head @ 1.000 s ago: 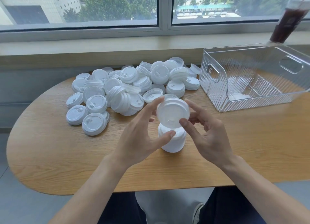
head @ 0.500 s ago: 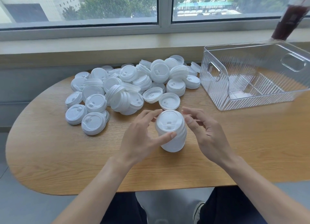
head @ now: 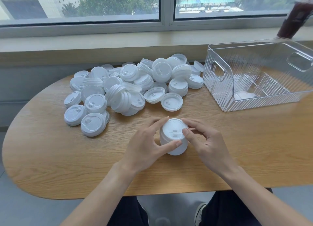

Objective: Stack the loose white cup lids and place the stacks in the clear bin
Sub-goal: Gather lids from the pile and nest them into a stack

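Observation:
A short stack of white cup lids [head: 172,134] stands on the wooden table [head: 50,149] near its front middle. My left hand [head: 145,146] grips the stack from the left, thumb across its front. My right hand [head: 205,141] holds it from the right, thumb pressing the top lid's edge. A large heap of loose white lids [head: 128,90] lies behind, toward the window. The clear ribbed bin [head: 220,90] with cut-out handles sits at the right rear and shows no lids inside.
A tall cup of dark drink [head: 294,21] with a lid stands on the window ledge behind the bin. One upturned lid [head: 171,102] lies between the heap and my hands. The table's curved front edge runs just above my knees.
The lid held above the stack a second ago has come down onto it. Both hands have closed in around the stack, the right thumb now on the top lid.

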### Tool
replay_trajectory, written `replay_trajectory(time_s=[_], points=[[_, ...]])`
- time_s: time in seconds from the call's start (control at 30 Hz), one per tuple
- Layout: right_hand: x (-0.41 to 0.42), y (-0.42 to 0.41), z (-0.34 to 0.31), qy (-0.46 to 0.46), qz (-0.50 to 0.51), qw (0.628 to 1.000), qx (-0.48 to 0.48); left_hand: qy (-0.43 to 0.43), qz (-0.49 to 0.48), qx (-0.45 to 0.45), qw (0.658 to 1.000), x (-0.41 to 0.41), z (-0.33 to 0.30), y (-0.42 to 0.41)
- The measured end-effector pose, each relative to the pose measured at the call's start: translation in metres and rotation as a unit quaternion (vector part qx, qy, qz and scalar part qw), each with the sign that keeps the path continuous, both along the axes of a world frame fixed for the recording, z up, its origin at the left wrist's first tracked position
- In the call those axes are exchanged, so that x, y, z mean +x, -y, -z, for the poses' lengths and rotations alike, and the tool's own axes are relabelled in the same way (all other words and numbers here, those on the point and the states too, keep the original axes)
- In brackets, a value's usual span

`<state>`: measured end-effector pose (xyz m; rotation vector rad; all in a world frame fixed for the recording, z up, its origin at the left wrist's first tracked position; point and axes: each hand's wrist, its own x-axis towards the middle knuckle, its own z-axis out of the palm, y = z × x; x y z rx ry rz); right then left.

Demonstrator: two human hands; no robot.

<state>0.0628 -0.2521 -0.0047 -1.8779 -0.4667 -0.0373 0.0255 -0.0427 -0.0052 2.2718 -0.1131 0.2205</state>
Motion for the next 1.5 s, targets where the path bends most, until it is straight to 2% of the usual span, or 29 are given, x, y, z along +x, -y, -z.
replay_trajectory(time_s=[0.27, 0.4, 0.5, 0.7, 0.93, 1.1, 1.23, 1.5], points=[[0.009, 0.0, 0.003, -0.005, 0.0, 1.0, 0.003, 0.02, 0.006, -0.017, 1.0, 0.001, 0.015, -0.002], [0.027, -0.004, 0.008, -0.009, 0.05, 0.999, 0.019, 0.027, -0.004, -0.103, 0.994, 0.001, 0.023, -0.005], [0.048, -0.01, 0.012, -0.007, 0.081, 0.996, -0.024, 0.029, -0.059, -0.132, 0.989, 0.013, 0.027, -0.012], [0.088, -0.03, 0.024, -0.007, 0.062, 0.987, -0.147, 0.051, -0.122, -0.042, 0.99, 0.051, 0.031, -0.025], [0.122, -0.05, 0.029, 0.031, 0.06, 0.977, -0.201, 0.041, -0.119, 0.045, 0.991, 0.071, 0.032, -0.024], [0.12, -0.048, 0.031, 0.032, 0.072, 0.986, -0.148, 0.047, -0.115, 0.055, 0.991, 0.07, 0.032, -0.024], [0.113, -0.039, 0.027, -0.005, 0.062, 0.994, -0.094, 0.056, -0.099, 0.044, 0.993, 0.067, 0.029, -0.023], [0.095, -0.019, -0.002, -0.054, 0.043, 0.998, 0.01, 0.021, -0.101, -0.142, 0.984, 0.061, 0.016, -0.022]])
